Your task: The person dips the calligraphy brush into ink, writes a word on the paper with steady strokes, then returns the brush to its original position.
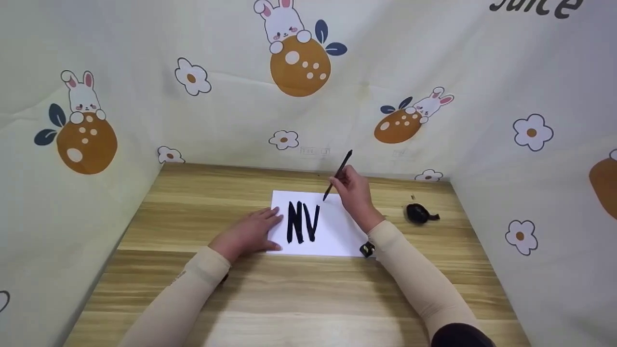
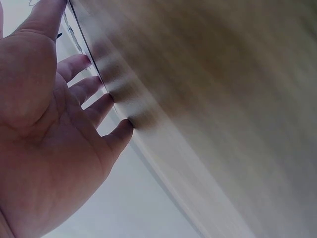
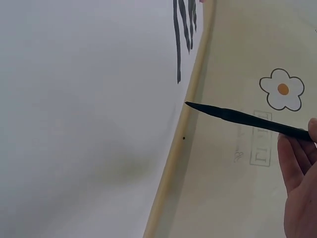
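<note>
A white sheet of paper (image 1: pixel 332 236) lies on the wooden table and bears thick black strokes (image 1: pixel 302 221) that read like "NV". My left hand (image 1: pixel 251 230) rests with spread fingers at the sheet's left edge; in the left wrist view its fingertips (image 2: pixel 124 126) touch down along the surface. Between thumb and fingers, my right hand (image 1: pixel 355 193) pinches a dark, slender brush (image 1: pixel 337 175). The brush slants over the sheet's upper part, its pointed tip just to the right of the last stroke. In the right wrist view the brush (image 3: pixel 242 118) shows its dark tip, close over the paper.
To the right of the sheet stands a small black dish (image 1: pixel 417 213) with a short handle. A small black device (image 1: pixel 367 249) sits under the right wrist, over the sheet's lower right corner. Printed cloth walls (image 1: pixel 231 120) surround the table (image 1: pixel 193 193) at the back and sides.
</note>
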Motion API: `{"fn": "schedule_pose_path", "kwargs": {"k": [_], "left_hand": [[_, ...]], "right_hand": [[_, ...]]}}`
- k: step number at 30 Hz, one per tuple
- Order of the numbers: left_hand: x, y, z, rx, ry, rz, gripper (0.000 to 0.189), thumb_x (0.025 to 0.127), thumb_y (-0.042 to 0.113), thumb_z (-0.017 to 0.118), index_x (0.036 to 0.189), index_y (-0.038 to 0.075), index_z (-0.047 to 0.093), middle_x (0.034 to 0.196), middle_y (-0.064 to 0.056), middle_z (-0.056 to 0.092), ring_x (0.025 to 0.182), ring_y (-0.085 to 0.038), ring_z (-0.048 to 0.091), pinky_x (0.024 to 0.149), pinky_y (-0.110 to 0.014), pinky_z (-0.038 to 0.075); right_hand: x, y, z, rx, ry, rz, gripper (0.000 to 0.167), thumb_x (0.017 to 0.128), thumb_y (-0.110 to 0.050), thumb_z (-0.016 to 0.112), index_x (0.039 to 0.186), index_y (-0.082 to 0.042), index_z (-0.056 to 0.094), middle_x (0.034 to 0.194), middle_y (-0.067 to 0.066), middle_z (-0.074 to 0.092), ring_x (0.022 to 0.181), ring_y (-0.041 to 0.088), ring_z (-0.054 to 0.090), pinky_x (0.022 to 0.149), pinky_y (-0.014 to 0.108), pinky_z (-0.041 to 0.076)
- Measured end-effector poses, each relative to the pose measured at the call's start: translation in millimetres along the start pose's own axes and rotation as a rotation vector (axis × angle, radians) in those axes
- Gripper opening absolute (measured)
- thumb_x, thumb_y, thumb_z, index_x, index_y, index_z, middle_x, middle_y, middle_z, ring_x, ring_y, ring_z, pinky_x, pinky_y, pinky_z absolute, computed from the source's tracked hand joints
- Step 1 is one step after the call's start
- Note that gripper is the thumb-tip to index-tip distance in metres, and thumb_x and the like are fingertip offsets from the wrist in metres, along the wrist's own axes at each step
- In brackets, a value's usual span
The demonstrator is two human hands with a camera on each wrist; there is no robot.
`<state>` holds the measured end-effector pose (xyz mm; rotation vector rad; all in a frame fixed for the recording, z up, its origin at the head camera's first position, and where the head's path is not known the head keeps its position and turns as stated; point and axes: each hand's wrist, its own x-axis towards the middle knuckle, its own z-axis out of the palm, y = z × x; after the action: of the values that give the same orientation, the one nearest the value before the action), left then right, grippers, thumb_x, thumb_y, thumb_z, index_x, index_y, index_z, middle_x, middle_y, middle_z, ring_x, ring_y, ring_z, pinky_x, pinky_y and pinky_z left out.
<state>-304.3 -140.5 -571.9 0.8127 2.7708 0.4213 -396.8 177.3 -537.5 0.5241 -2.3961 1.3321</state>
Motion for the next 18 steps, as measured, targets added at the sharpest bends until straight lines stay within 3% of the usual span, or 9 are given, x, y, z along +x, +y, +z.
{"fn": "schedule_pose_path", "kwargs": {"k": [10, 18], "left_hand": [[-0.3, -0.7, -0.5, 0.01, -0.012, 0.001, 0.096, 0.101, 0.06, 0.075, 0.171, 0.006, 0.039, 0.181, -0.018, 0.025, 0.166, -0.044, 0.025, 0.133, -0.065, 0.024], [0.2, -1.5, 1.9, 0.022, -0.008, 0.009, 0.097, 0.101, 0.061, 0.074, 0.172, 0.006, 0.038, 0.181, -0.017, 0.025, 0.166, -0.044, 0.025, 0.133, -0.065, 0.023]], "right_hand": [[-11.3, -2.9, 1.1, -0.136, -0.081, -0.105, 0.01, 0.106, -0.012, 0.077, 0.108, -0.006, 0.068, 0.1, 0.007, 0.079, 0.096, 0.022, 0.078, 0.088, 0.04, 0.067], [-15.6, -2.6, 2.9, -0.159, -0.103, -0.118, 0.01, 0.107, -0.015, 0.075, 0.108, -0.008, 0.068, 0.103, 0.006, 0.078, 0.098, 0.02, 0.078, 0.09, 0.036, 0.067]]}}
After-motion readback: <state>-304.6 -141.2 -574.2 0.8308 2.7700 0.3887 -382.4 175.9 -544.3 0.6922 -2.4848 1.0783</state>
